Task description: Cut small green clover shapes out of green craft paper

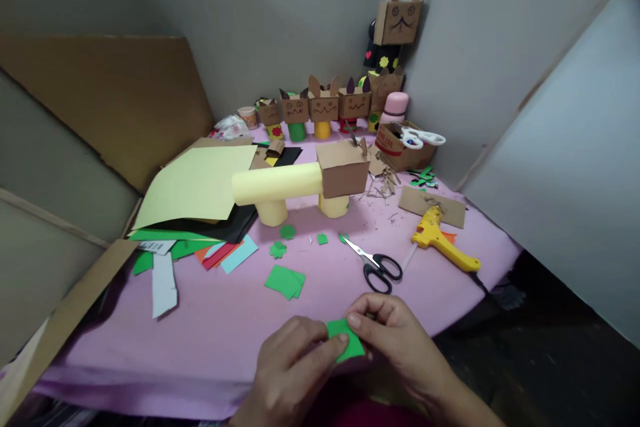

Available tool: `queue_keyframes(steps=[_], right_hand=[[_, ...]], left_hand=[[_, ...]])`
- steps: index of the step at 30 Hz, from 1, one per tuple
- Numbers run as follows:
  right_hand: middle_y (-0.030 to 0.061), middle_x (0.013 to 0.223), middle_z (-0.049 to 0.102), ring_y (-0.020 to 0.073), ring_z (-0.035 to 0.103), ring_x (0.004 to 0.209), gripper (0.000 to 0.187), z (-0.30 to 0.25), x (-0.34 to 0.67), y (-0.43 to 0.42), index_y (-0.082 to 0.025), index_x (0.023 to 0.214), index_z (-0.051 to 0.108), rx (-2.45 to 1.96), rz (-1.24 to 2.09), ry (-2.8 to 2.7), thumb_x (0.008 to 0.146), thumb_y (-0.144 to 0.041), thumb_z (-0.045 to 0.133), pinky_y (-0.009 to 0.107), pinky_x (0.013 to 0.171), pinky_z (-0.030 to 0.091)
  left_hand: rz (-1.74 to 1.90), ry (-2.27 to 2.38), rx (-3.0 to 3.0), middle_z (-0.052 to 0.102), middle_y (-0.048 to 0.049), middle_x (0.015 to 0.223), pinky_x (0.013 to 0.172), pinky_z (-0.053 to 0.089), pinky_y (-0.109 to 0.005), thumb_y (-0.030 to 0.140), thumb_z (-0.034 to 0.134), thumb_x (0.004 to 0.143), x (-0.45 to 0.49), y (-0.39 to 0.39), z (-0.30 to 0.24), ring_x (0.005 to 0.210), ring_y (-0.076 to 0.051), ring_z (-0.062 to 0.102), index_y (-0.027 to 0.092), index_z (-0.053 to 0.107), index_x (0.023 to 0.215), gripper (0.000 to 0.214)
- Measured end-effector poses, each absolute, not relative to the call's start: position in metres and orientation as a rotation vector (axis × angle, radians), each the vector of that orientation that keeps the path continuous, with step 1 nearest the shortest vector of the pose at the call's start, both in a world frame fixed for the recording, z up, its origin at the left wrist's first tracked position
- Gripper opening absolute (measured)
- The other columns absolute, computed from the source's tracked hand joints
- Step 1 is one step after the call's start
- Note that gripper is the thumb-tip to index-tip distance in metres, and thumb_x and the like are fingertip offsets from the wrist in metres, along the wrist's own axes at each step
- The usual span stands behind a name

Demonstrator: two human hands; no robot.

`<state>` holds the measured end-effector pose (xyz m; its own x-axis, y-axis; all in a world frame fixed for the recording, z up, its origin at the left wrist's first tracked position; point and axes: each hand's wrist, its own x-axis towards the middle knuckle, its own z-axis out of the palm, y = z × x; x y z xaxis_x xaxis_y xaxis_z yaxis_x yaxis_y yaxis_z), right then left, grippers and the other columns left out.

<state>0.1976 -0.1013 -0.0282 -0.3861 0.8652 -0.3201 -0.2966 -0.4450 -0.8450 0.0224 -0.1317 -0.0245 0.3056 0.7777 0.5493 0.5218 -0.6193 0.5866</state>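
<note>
Between my two hands is a small square of green paper, held just above the table's front edge. My left hand pinches it from the left, thumb on top. At its upper right corner, the fingers of my right hand are closed on it as well. Black-handled scissors lie beyond my right hand, blades slightly apart. More green paper pieces rest on the cloth, with two green flower cutouts behind them. Further back stands a cardboard-headed figure with a yellow tube body.
A yellow glue gun rests by a cardboard strip on the right. Large paper sheets are piled at left. Several box-headed figures line the back, near a small carton with white scissors. Pink cloth covers the table.
</note>
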Motion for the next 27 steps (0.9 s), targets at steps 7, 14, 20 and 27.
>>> queue_keyframes(steps=[7, 14, 20, 27], right_hand=[[-0.0019, 0.053, 0.062, 0.0064, 0.050, 0.044, 0.030, -0.023, 0.198, -0.102, -0.012, 0.069, 0.065, -1.008, 1.833, -0.973, 0.071, -0.041, 0.074, 0.017, 0.045, 0.038], [-0.0007, 0.060, 0.063, 0.0075, 0.054, 0.052, 0.023, -0.017, 0.200, -0.104, -0.013, 0.072, 0.067, -0.980, 1.764, -1.092, 0.077, -0.035, 0.069, 0.018, 0.051, 0.042], [-0.0013, 0.059, 0.063, 0.0091, 0.055, 0.053, 0.020, -0.016, 0.198, -0.103, -0.014, 0.076, 0.069, -1.003, 1.763, -1.064, 0.075, -0.034, 0.070, 0.019, 0.052, 0.044], [-0.0008, 0.067, 0.065, 0.0095, 0.057, 0.061, 0.011, -0.016, 0.202, -0.103, -0.017, 0.080, 0.072, -0.935, 1.666, -1.241, 0.080, -0.027, 0.066, 0.020, 0.059, 0.045]], left_hand=[[1.346, 1.370, 1.483, 0.066, -0.0024, 0.066, 0.058, 0.047, -0.023, 0.011, 0.068, 0.070, 0.044, -0.130, -0.017, 0.063, -0.017, 0.061, 0.026, 0.074, 0.066, 0.016], [1.362, 1.353, 1.050, 0.060, 0.0013, 0.059, 0.054, 0.045, -0.021, 0.013, 0.073, 0.062, 0.050, -0.126, -0.018, 0.058, -0.014, 0.056, 0.021, 0.064, 0.054, 0.015], [1.320, 1.341, 1.094, 0.062, 0.0011, 0.061, 0.055, 0.044, -0.020, 0.016, 0.073, 0.064, 0.046, -0.129, -0.019, 0.059, -0.013, 0.057, 0.020, 0.065, 0.057, 0.011], [1.238, 1.368, 0.973, 0.066, 0.0011, 0.060, 0.053, 0.046, -0.020, 0.021, 0.074, 0.062, 0.047, -0.126, -0.017, 0.056, -0.013, 0.059, 0.019, 0.070, 0.068, 0.008]])
